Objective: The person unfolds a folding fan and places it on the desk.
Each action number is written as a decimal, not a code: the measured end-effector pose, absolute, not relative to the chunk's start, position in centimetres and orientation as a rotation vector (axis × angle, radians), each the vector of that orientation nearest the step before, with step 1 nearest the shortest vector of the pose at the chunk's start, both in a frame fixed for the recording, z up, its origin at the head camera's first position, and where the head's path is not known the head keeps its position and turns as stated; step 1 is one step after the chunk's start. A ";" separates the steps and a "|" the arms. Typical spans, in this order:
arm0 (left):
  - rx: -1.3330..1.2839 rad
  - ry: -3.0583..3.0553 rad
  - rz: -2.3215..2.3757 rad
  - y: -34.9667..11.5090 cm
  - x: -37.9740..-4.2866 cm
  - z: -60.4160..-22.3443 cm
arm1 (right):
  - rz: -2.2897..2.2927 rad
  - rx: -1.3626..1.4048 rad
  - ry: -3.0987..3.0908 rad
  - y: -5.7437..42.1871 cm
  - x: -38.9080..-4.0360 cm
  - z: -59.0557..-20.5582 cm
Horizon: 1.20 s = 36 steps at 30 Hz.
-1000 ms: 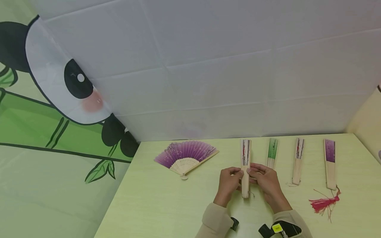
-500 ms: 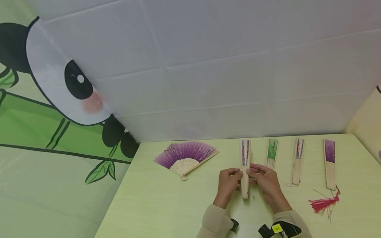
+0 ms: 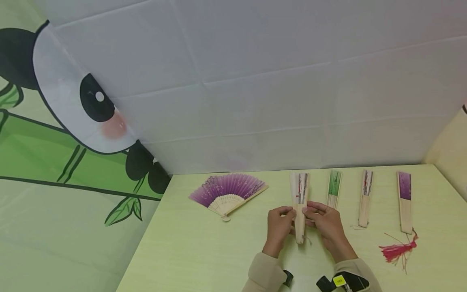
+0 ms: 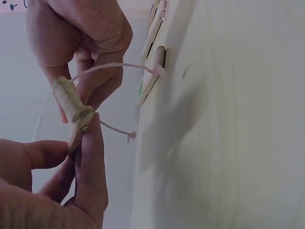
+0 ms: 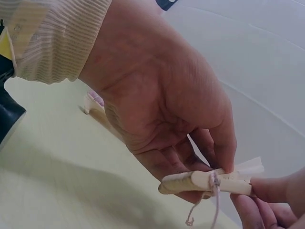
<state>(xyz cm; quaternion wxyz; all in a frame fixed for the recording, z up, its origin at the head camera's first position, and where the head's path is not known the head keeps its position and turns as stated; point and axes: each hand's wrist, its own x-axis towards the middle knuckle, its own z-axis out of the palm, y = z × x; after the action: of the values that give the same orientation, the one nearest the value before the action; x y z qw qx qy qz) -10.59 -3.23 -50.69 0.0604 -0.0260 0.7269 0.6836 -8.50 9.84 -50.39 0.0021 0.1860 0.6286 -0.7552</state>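
Between both hands is a folding fan (image 3: 300, 223) with pale wooden ribs and a white patterned leaf, its top spread slightly. The left hand (image 3: 279, 228) pinches its left edge between thumb and fingers. On the opposite edge, the right hand (image 3: 327, 222) pinches it likewise. In the left wrist view the fan's pivot end (image 4: 71, 102) points toward the camera, with a pale cord (image 4: 112, 65) hanging from it. The right wrist view shows the same fan (image 5: 190, 182) held at its sides, with the left fingertips (image 5: 267, 189) at the far edge.
An opened purple fan (image 3: 233, 190) lies to the left on the table (image 3: 182, 251). Folded fans lie to the right: a green one (image 3: 333, 184), a white patterned one (image 3: 365, 202) and a purple one (image 3: 405, 202) with a pink tassel (image 3: 397, 250). A white cloth (image 3: 255, 101) hangs behind.
The held fan has begun to spread, its upper left side fanning out leftward. Both hands keep their grip and have barely moved.
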 end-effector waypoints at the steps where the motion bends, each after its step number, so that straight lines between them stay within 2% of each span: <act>1: -0.073 2.201 2.077 -3.2 -10.6 -50.7 | -2.373 0.585 1.969 9.8 -8.5 -50.4; 21: -0.079 2.327 2.116 -3.1 -10.7 -50.8 | -2.465 0.657 1.940 9.6 -8.6 -50.7; 36: -0.208 2.069 2.353 -3.2 -10.3 -50.4 | -2.524 0.666 1.902 9.9 -8.5 -50.4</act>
<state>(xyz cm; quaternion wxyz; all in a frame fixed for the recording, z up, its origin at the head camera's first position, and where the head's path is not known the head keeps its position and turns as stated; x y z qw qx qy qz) -10.26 -3.17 -50.44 0.0009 -0.0663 0.6589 0.7493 -8.50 9.87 -50.37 -0.0442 0.2061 0.5883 -0.7807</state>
